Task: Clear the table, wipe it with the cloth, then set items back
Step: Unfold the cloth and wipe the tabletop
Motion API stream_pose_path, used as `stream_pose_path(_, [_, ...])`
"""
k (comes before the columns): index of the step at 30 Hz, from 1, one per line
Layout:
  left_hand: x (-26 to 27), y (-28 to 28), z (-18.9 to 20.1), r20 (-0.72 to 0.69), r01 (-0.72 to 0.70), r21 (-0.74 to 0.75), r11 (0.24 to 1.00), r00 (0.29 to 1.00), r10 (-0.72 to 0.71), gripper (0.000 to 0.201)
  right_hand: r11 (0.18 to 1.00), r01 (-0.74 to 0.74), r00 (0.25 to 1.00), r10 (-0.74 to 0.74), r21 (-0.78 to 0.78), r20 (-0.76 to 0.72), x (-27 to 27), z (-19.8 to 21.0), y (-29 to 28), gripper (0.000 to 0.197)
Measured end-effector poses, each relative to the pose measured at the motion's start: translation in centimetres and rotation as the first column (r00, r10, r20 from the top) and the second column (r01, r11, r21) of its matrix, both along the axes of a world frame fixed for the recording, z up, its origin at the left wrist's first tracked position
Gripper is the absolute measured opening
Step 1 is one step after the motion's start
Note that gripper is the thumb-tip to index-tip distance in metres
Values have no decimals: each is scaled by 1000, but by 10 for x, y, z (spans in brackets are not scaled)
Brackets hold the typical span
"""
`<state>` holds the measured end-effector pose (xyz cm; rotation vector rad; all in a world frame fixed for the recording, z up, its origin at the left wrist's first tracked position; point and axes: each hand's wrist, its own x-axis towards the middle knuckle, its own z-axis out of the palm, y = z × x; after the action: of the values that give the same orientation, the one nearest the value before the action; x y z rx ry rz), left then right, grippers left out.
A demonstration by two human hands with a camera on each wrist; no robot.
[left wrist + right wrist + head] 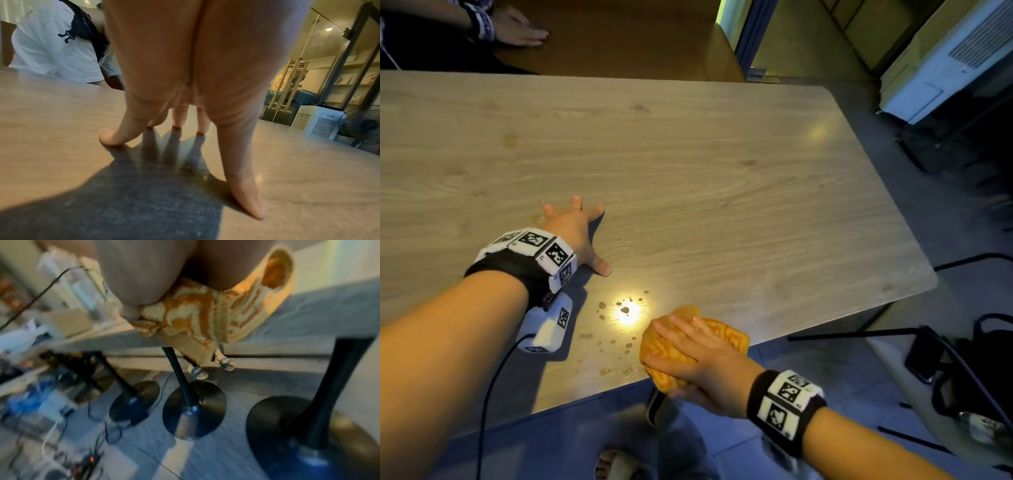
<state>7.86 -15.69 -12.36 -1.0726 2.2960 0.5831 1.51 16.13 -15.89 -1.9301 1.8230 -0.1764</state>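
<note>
Head view: left hand [575, 233] splayed flat on the table [688, 164], grasping nothing. Right hand [698, 356] presses the bunched orange cloth [726, 337] at the near table edge, fingers mostly straight on top, thumb under; droplets [616, 329] just left of it.
Left wrist: fingertips [110, 138] touching the wood, palm raised.
Right wrist: blurred; cloth [205, 318] overhangs the edge.

White air cooler [945, 65] beyond black pedestal bases [194, 408].
</note>
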Motion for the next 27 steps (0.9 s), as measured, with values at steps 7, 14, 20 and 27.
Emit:
stream_pose_path(7, [-2,0,5,-1,-3,62,998,1000,3,127,999,-33,997,33,14,-64,-30,0,-15,55])
stream_pose_path(14, [-3,0,5,9,-23,98,995,1000,22,128,728,686,727,-682,21,-82,-30,-1,-103,56])
stream_pose_path(20, [0,2,2,-27,-55,112,992,998,58,127,990,-130,991,127,50,49,-50,-2,-72,62])
stream_pose_path(27, [1,-1,-4,-44,-103,161,982,993,111,129,698,715,699,-713,44,-59,-108,-6,-163,59])
